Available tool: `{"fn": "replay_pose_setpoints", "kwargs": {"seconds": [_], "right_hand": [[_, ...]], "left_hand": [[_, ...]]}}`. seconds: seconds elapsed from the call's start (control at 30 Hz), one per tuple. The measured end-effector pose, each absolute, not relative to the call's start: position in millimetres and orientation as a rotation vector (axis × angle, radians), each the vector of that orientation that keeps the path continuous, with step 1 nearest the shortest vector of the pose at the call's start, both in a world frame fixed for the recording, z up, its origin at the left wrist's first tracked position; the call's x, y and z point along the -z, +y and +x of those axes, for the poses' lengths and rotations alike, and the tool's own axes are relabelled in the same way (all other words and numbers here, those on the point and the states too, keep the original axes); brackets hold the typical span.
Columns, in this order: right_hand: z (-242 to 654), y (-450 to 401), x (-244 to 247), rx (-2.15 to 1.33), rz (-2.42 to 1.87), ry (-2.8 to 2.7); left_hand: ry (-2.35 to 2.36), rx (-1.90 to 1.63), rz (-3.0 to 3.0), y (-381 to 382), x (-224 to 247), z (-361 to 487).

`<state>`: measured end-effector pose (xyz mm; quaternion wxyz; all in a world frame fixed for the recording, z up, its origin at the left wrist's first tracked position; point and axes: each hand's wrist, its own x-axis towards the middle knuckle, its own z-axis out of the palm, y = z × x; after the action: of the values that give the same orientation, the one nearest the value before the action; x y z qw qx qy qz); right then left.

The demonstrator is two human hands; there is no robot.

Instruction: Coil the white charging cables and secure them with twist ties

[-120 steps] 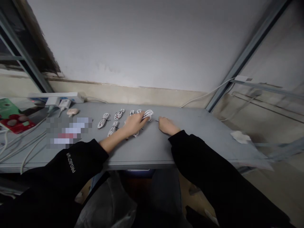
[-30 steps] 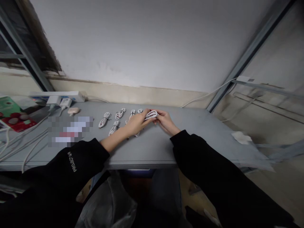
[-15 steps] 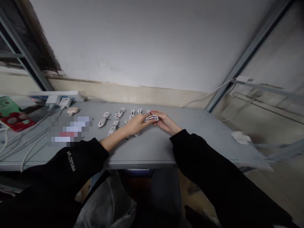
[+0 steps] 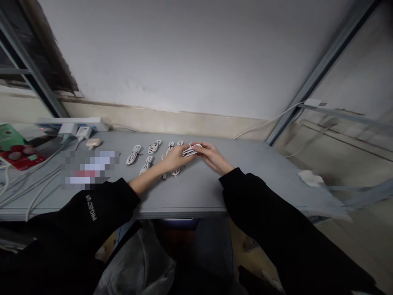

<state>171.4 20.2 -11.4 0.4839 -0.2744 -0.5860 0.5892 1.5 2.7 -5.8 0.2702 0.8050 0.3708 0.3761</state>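
A coiled white cable (image 4: 189,151) is held between my two hands above the grey table. My left hand (image 4: 175,159) is closed round the coil's left side. At its right end, the fingers of my right hand (image 4: 210,155) pinch the loops. Several more white cable bundles lie to the left, each bound with a dark tie: one bundle (image 4: 134,155) farthest left, another bundle (image 4: 155,146) behind, and one nearer bundle (image 4: 147,164). Others are partly hidden by my left hand and wrist.
A white power strip (image 4: 73,123) with plugged-in chargers stands at the back left. Near it lie a pale pink and white object (image 4: 93,143), a blurred-out item (image 4: 90,169) and a green and red thing (image 4: 18,149). Crumpled white tissue (image 4: 310,178) rests at the right.
The coil in my hands has turned slightly and moved a little left. My right hand's fingers have shifted over its end. The bundles on the table stay put.
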Motion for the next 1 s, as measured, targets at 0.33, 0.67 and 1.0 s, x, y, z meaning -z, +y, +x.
{"fn": "replay_pose_setpoints", "kwargs": {"seconds": [0.33,0.67,1.0], "right_hand": [[168.0,19.0,11.9,-1.416,-0.67,-1.483],[170.8,25.1,19.6,-1.45,-0.628,-1.509],[169.9,21.5,12.9,-1.42,-0.681,-1.445]], "left_hand": [[1.257,-1.16,2.254,-3.2,2.0,0.3],[1.138,-1.109,2.479,1.9,2.9,-1.9],[1.169,-1.221,2.46,-3.6,-0.6,-0.1]]}}
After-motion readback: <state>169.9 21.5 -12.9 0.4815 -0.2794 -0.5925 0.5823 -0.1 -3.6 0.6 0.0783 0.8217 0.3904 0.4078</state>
